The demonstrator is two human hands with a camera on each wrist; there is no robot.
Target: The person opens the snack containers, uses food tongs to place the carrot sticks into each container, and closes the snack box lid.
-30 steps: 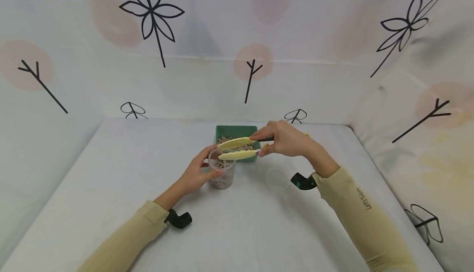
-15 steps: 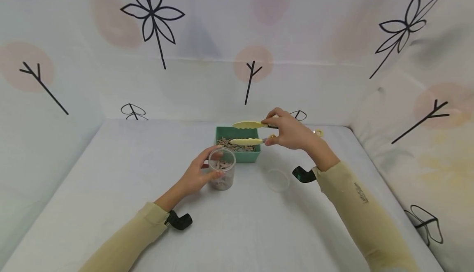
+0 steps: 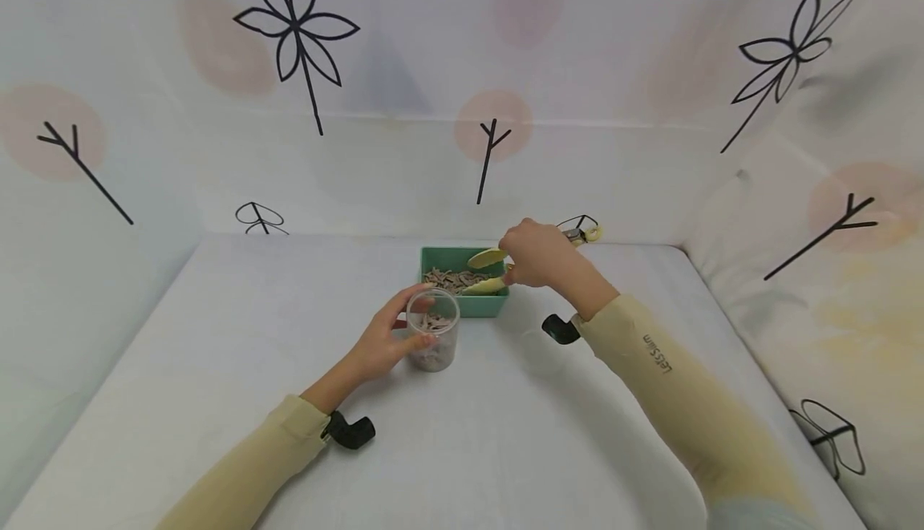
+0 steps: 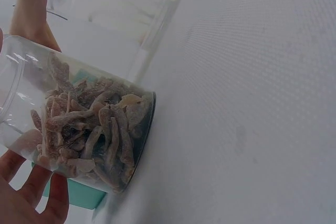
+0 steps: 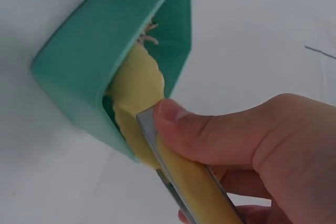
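A clear plastic jar [image 3: 442,351] stands upright on the table, gripped around its side by my left hand [image 3: 377,347]. Brownish dried strips [image 4: 100,129] fill its lower part, seen through the wall in the left wrist view. Just behind the jar sits a green rectangular bin [image 3: 480,306] with more of the strips [image 3: 451,280] in it. My right hand [image 3: 540,254] holds yellow-tipped tongs [image 5: 139,77] by their metal and yellow arms, thumb on one side. The spread tong heads reach down inside the bin, partly hidden by its wall in the right wrist view.
A faint clear round lid [image 3: 545,360] lies on the white tabletop [image 3: 462,450], right of the jar and below the right forearm. Patterned white cloth walls [image 3: 390,169] rise behind the table and at both sides.
The right hand has moved the tongs from above the jar's mouth back and down into the green bin. The left hand and jar have stayed in place.
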